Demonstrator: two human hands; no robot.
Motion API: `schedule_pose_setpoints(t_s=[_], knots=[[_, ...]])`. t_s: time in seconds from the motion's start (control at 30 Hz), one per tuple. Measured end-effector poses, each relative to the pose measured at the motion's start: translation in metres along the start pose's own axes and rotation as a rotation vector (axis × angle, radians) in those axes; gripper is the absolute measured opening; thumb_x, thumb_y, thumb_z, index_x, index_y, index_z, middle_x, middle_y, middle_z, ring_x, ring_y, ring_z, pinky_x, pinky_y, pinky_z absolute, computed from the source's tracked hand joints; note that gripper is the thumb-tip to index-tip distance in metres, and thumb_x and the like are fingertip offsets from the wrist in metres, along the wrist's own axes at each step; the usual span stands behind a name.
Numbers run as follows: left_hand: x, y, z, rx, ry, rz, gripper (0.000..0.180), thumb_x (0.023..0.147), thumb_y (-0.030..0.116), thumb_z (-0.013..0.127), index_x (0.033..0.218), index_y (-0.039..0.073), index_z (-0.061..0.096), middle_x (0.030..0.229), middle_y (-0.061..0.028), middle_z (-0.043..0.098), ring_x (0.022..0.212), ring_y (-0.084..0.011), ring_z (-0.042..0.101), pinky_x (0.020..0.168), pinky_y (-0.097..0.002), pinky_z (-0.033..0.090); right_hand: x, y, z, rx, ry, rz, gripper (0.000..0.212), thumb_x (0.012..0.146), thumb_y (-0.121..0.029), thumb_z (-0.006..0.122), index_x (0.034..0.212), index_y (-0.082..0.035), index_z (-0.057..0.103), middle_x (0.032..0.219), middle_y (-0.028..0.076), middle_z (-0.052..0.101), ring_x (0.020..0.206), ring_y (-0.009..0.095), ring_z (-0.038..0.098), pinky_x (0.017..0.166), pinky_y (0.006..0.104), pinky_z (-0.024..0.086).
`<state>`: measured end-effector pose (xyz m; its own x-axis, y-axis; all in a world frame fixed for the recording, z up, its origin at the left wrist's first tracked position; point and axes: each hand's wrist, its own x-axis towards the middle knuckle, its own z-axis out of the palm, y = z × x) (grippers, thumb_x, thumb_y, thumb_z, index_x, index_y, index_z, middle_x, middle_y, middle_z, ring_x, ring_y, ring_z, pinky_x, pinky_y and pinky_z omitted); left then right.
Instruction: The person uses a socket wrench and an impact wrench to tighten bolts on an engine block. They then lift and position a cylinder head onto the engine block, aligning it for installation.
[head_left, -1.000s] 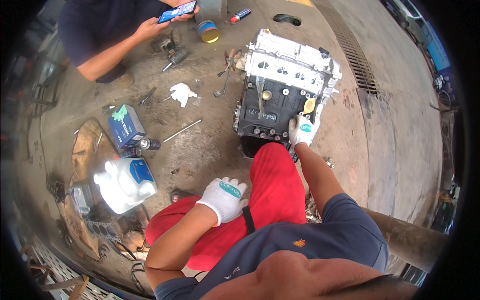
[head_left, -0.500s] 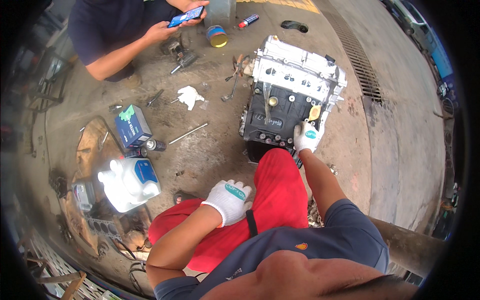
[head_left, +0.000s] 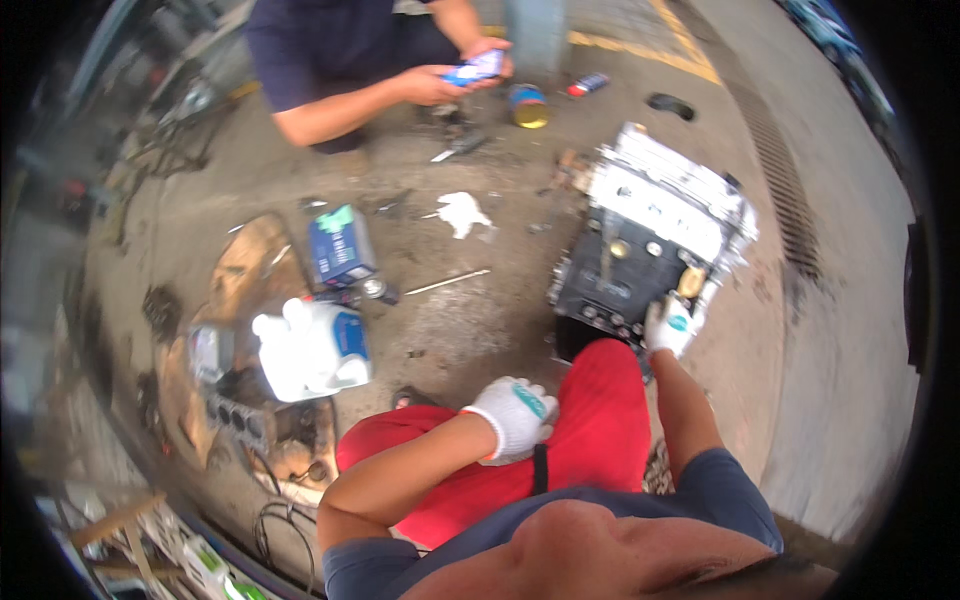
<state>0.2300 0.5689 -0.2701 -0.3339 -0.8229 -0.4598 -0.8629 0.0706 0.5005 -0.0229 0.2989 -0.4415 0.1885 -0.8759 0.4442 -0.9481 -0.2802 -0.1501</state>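
My left hand (head_left: 515, 415), in a white knitted glove with a green patch, rests over my red-trousered lap. Its fingers curl downward, and whatever may be in them is hidden. Reaching forward, my right hand (head_left: 673, 326) in a matching glove grips the near right edge of the engine (head_left: 610, 265), its fingertips partly hidden. The engine has a black block face and a silver top cover, and stands on the floor just beyond my knee. A yellowish oval piece (head_left: 691, 281) sits on the engine directly above my right hand.
Across the floor, a co-worker's hands (head_left: 440, 84) hold a phone (head_left: 474, 68). White jugs (head_left: 315, 350), a blue box (head_left: 341, 248) and a cylinder gasket (head_left: 237, 420) lie to the left. A metal rod (head_left: 447, 282) and white cloth (head_left: 462, 214) lie mid-floor. A drain grate (head_left: 785, 210) runs right.
The whole view has swung, so the scene sits further right and is blurred. My right hand stays at the engine's edge, and my left hand stays over my lap.
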Motion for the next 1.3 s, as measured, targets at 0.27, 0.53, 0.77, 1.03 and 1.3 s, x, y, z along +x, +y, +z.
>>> schedule_pose_setpoints(t_s=[0.27,0.53,0.77,1.03,1.3], knots=[[0.0,0.001,0.01,-0.01,0.004,-0.04,0.032,0.096,0.038,0.07,0.111,0.01,0.076,0.114,-0.0135,0.075,0.111,-0.0341,0.071,0.099,-0.0471,0.054,-0.017,0.024,0.032,-0.063,-0.254,0.049,0.03,0.098,-0.028,0.067,0.118,-0.007,0.076,0.109,0.022,0.077,0.106,0.041,0.072,0.101,0.05,0.052],[0.004,0.003,0.012,-0.025,0.02,-0.056,0.035,0.095,0.041,0.072,0.113,0.011,0.076,0.117,-0.0135,0.075,0.113,-0.0342,0.071,0.099,-0.0473,0.054,-0.016,0.027,0.035,-0.02,-0.228,0.051,0.03,0.101,-0.029,0.066,0.12,-0.006,0.075,0.111,0.022,0.077,0.105,0.04,0.073,0.095,0.0486,0.056],[0.007,0.002,0.01,-0.016,0.027,-0.051,0.037,0.094,0.041,0.072,0.113,0.01,0.075,0.117,-0.0143,0.075,0.113,-0.0344,0.071,0.099,-0.0475,0.054,-0.013,0.028,0.039,-0.009,-0.231,0.053,0.031,0.102,-0.03,0.065,0.12,-0.007,0.075,0.111,0.022,0.077,0.106,0.041,0.073,0.094,0.0487,0.056],[0.011,0.001,0.017,-0.016,0.029,-0.053,0.039,0.094,0.043,0.072,0.113,0.009,0.076,0.116,-0.0148,0.076,0.111,-0.0357,0.072,0.098,-0.0478,0.055,-0.018,0.048,0.064,0.007,-0.227,-0.02,0.031,0.105,-0.03,0.061,0.12,-0.005,0.072,0.112,0.023,0.076,0.104,0.041,0.072,0.089,0.049,0.057],[-0.002,0.005,0.017,-0.01,-0.037,-0.071,0.041,0.097,0.045,0.071,0.115,0.009,0.075,0.118,-0.0149,0.075,0.113,-0.0346,0.071,0.099,-0.0467,0.054,-0.027,0.038,0.064,-0.051,-0.282,-0.021,0.039,0.106,-0.032,0.057,0.124,0.001,0.069,0.118,0.025,0.074,0.103,0.043,0.072,0.088,0.0502,0.057]])
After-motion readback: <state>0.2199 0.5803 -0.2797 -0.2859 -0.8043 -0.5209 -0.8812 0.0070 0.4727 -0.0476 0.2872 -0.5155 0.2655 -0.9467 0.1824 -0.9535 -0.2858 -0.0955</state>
